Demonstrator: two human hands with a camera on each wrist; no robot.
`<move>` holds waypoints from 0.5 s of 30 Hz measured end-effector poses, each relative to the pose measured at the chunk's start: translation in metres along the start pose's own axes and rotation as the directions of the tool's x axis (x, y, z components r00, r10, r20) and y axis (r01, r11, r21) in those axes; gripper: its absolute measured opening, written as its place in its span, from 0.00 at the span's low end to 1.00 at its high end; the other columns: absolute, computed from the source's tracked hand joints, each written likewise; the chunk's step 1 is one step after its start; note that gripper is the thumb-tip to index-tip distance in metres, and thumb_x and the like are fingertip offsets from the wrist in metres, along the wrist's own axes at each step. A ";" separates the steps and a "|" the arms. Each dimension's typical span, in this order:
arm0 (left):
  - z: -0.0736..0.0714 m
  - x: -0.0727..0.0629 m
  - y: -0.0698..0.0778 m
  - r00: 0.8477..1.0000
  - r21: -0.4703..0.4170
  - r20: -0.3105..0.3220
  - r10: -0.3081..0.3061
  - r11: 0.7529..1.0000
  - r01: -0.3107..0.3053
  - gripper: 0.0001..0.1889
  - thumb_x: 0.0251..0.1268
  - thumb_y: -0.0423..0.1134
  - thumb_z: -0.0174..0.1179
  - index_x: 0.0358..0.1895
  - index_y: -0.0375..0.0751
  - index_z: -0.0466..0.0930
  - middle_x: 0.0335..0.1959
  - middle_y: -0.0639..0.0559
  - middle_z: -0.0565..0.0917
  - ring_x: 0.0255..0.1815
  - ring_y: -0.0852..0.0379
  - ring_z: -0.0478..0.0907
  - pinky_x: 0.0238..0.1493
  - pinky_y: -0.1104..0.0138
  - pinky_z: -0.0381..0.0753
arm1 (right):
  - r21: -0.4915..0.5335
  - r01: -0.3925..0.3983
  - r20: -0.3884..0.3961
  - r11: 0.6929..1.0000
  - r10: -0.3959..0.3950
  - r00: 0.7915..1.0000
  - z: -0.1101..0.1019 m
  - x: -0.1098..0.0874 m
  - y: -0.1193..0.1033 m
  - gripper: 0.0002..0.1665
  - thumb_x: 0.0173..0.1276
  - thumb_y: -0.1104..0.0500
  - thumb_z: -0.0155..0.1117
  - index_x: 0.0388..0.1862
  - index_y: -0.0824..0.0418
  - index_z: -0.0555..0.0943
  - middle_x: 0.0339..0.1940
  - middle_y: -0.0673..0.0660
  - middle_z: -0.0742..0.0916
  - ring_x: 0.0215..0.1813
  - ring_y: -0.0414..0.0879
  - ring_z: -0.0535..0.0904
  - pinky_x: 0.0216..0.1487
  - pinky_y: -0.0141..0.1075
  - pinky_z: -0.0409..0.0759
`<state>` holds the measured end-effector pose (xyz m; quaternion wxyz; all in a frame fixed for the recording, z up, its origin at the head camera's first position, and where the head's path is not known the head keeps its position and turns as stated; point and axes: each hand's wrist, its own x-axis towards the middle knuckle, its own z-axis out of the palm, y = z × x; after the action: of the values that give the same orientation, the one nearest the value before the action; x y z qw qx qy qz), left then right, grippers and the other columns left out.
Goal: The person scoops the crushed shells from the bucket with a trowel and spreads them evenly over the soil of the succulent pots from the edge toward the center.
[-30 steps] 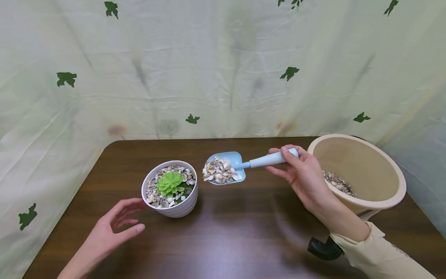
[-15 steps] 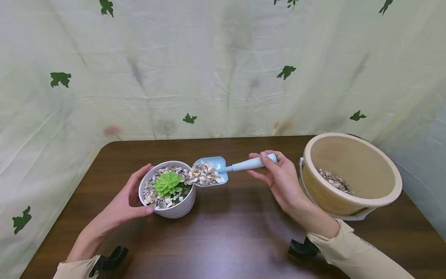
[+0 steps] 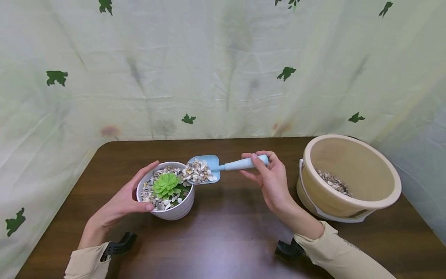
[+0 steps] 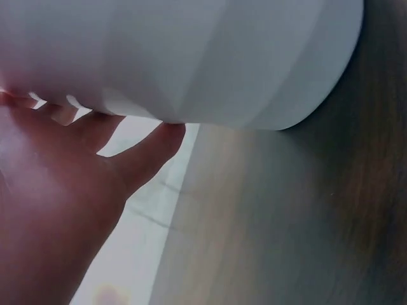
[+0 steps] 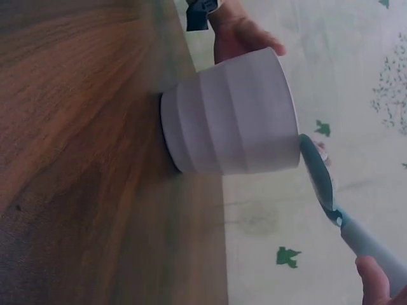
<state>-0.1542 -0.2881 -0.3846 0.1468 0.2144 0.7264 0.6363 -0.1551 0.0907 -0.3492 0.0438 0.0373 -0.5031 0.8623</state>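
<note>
My right hand (image 3: 275,182) grips the handle of a light blue hand trowel (image 3: 244,163). Small shells and pebbles (image 3: 199,171) are heaped on its blade, whose front edge lies over the right rim of a white ribbed flower pot (image 3: 182,209). In the pot a green succulent (image 3: 166,185) sits among shells and pebbles, with a darker green patch at its right. My left hand (image 3: 120,197) holds the pot's left side, thumb in front and fingers behind. From the right wrist view, the trowel (image 5: 318,175) meets the pot's rim (image 5: 294,121).
A beige bucket (image 3: 304,190) with a pale handle stands at the right of the brown wooden table (image 3: 223,240), shells (image 3: 334,182) in its bottom. Behind the table hangs a pale curtain (image 3: 209,77) with green leaf prints. Black bands (image 3: 120,245) are on both wrists.
The loaded trowel has moved left from beside the pot to over its rim. My left hand has gone from near the pot to holding it.
</note>
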 end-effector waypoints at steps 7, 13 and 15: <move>0.004 0.001 0.004 0.999 0.021 -0.036 -0.013 1.000 0.014 0.52 0.51 0.25 0.67 0.79 0.49 0.48 0.70 0.43 0.56 0.58 0.53 0.71 0.51 0.67 0.77 | -0.049 0.087 0.028 0.995 -0.086 0.996 0.005 0.003 0.002 0.09 0.72 0.67 0.61 0.43 0.66 0.69 0.45 0.70 0.85 0.46 0.54 0.84 0.48 0.56 0.78; 0.005 -0.003 0.009 0.997 0.107 -0.073 -0.031 0.994 0.039 0.53 0.49 0.25 0.68 0.79 0.50 0.50 0.70 0.43 0.57 0.57 0.53 0.72 0.50 0.67 0.76 | -0.084 0.156 0.081 0.984 -0.150 0.985 0.010 0.002 -0.001 0.10 0.71 0.67 0.61 0.44 0.68 0.69 0.46 0.73 0.84 0.46 0.56 0.84 0.47 0.53 0.80; 0.006 -0.004 0.010 0.996 0.139 -0.083 -0.027 0.990 0.038 0.53 0.48 0.26 0.69 0.79 0.53 0.50 0.70 0.44 0.58 0.58 0.53 0.71 0.50 0.68 0.75 | -0.103 0.175 0.096 0.979 -0.165 0.982 0.012 0.002 -0.002 0.11 0.71 0.67 0.61 0.45 0.69 0.69 0.47 0.74 0.83 0.46 0.56 0.84 0.47 0.54 0.80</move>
<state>-0.1471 -0.2842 -0.3762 0.1123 0.1866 0.7781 0.5892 -0.1563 0.0814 -0.3417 0.0975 0.1153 -0.5464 0.8238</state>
